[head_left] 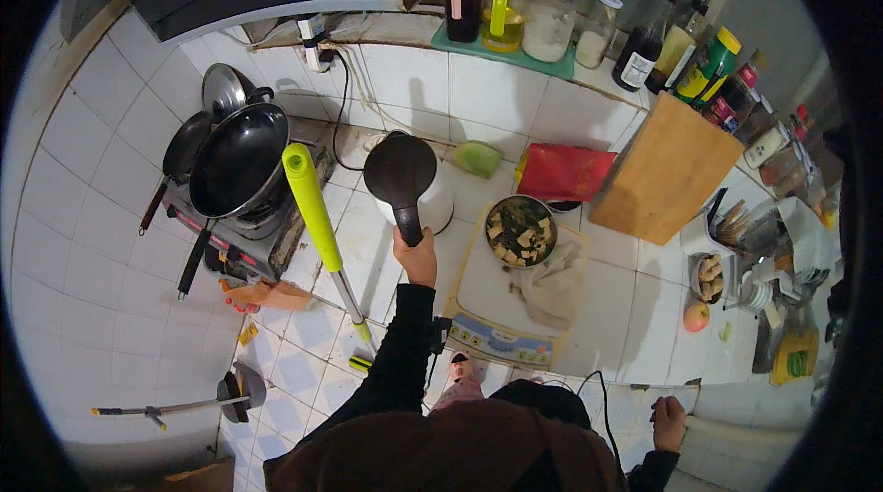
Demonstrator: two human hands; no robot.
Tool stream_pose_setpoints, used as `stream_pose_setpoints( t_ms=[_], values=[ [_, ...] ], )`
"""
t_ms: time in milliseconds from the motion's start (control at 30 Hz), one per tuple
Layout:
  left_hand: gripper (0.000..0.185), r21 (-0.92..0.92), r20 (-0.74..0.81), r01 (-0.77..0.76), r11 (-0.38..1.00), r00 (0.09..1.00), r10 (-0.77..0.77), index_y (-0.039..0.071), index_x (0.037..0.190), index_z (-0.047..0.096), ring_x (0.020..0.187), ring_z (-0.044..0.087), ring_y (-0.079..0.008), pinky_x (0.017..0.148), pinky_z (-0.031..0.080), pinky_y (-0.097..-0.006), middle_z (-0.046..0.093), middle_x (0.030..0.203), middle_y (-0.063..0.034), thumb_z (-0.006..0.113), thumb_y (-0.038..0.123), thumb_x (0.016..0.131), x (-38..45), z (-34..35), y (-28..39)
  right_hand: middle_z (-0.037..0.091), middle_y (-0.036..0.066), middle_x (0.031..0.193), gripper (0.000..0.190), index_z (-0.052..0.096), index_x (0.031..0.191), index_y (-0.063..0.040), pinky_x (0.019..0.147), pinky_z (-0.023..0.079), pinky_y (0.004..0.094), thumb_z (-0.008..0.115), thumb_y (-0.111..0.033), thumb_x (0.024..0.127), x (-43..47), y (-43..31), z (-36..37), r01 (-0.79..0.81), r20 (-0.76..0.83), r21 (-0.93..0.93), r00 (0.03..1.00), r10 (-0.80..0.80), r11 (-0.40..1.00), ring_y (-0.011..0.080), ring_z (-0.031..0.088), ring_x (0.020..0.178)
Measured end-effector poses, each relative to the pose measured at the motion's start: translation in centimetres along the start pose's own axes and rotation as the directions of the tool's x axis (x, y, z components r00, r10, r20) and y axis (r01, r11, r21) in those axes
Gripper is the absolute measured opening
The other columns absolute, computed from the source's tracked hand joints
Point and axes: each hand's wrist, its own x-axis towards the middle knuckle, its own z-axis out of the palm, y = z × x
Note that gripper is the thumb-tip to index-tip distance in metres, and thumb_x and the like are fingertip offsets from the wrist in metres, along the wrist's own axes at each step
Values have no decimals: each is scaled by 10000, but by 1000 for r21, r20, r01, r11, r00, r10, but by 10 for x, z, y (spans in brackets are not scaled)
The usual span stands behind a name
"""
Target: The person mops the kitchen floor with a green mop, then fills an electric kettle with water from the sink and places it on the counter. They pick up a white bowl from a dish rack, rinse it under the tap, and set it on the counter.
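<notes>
My left hand (416,259) grips the dark handle of an electric kettle (445,195) with a white body and a dark lid. The kettle is at the back of the white-tiled counter, near the wall; its underside is hidden from above. To its right, a metal bowl (491,254) of cubed tofu and dark greens rests on an induction cooker (476,292). A crumpled translucent plastic bag (560,278) lies beside the bowl on the cooker. At the lower right, my right hand (668,423) hangs near the counter's front edge, fingers curled, with nothing visible in it.
A lime-green-handled mop (314,216) leans between the counter and the gas stove (269,233), which carries a black wok (241,154). Behind the kettle lies a green melon piece (477,159). A wooden cutting board (666,171) leans at the right, near an apple (697,317).
</notes>
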Motion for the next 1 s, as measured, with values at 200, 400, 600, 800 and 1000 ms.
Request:
stream_pose_setpoints(
  t_ms=[200, 400, 600, 800, 1000],
  values=[
    [184, -43, 51, 57, 997, 997, -54, 32, 789, 495, 591, 463, -118, 561, 405, -271, 485, 636, -23, 642, 15, 679, 2, 12, 3, 500, 39, 564, 259, 503, 680, 1, 450, 342, 259, 487, -154, 887, 1, 2, 0, -33, 19, 10, 999, 33, 999, 91, 448, 480],
    [198, 210, 2, -38, 977, 999, 38, 20, 802, 490, 576, 484, -179, 570, 423, -324, 511, 636, -76, 659, 53, 704, -2, 24, 3, 530, 59, 622, 221, 506, 709, 6, 490, 398, 278, 504, -127, 885, 2, 10, -1, -97, 32, 106, 995, 94, 990, 109, 480, 526],
    [295, 146, 150, 102, 984, 981, -124, 10, 901, 473, 664, 525, -209, 616, 430, -323, 542, 746, -99, 698, 69, 720, -1, 37, 8, 517, 37, 579, 236, 524, 703, -10, 448, 363, 250, 497, -157, 885, 7, 24, 2, -28, 26, 93, 999, 25, 995, 93, 463, 478],
    [508, 390, 424, -224, 893, 905, 42, -19, 1143, 422, 979, 486, -316, 814, 402, -400, 500, 1039, -175, 656, 14, 693, -15, -10, -10, 514, 35, 554, 253, 534, 676, -8, 439, 355, 246, 501, -155, 880, 7, 38, 6, -110, 77, 42, 991, 107, 993, 93, 464, 467],
    [632, 631, 719, -645, 431, 695, -15, 74, 1310, 411, 1071, 461, -254, 847, 391, -390, 395, 1352, 7, 536, 33, 692, -29, -54, -40, 523, 41, 559, 259, 539, 685, -4, 424, 347, 249, 494, -167, 881, 2, 38, 0, -32, 124, 59, 992, 24, 998, 97, 467, 462]
  ],
)
